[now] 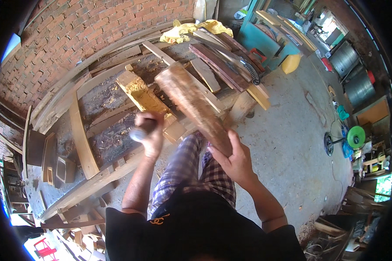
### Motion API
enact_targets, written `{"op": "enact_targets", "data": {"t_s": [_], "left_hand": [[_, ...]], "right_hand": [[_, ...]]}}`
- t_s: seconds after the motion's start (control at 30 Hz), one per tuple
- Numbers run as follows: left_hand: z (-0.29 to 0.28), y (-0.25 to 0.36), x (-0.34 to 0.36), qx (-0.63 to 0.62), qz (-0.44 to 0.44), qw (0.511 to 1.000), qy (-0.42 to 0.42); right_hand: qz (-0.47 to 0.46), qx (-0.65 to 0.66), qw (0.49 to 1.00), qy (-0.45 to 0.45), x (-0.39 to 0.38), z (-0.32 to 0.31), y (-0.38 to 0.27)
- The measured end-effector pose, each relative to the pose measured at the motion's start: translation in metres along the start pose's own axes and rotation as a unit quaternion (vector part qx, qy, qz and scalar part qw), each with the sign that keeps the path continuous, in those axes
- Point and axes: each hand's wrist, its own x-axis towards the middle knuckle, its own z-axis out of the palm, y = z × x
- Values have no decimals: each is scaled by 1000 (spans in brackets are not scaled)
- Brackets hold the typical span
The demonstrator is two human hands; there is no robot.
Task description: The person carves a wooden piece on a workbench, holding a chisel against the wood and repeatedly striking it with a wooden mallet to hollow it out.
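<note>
My right hand (240, 163) is wrapped round the narrow lower end of a thick wooden mallet (191, 102), a rough brown club slanting up to the left. My left hand (153, 141) is closed round a chisel-like tool (146, 126) with a dark handle and a pale metallic end; motion smears it, and its blade cannot be made out. Just beyond my left hand lies a carved wood block (137, 89) with a rough yellow hollow cut into it. The mallet hangs above the bench to the right of this block, apart from it.
The workbench (113, 150) is strewn with chips and planks. A curved pale board (80, 135) lies on the left, dark reddish boards (220, 67) at the far right. Beyond stand a yellow cloth (191, 30), a teal machine (257, 41) and, across the floor, a green fan (355, 137).
</note>
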Motion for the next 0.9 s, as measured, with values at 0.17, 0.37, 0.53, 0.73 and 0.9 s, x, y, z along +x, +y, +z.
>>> {"op": "enact_targets", "data": {"t_s": [0.17, 0.37, 0.53, 0.73, 0.9], "left_hand": [[-12, -11, 31, -175, -138, 963, 153], [-5, 6, 33, -188, -104, 974, 77], [1, 26, 40, -72, -117, 989, -52], [17, 30, 30, -70, -69, 986, -137], [32, 27, 4, 31, 98, 966, -238]], "right_hand": [[65, 83, 994, 43, -14, 2, 8], [89, 107, 990, 22, -16, 1, 8], [67, 119, 990, 34, -13, -13, -3], [79, 169, 982, 37, -33, -24, -4], [20, 222, 969, 109, -59, 0, 14]]}}
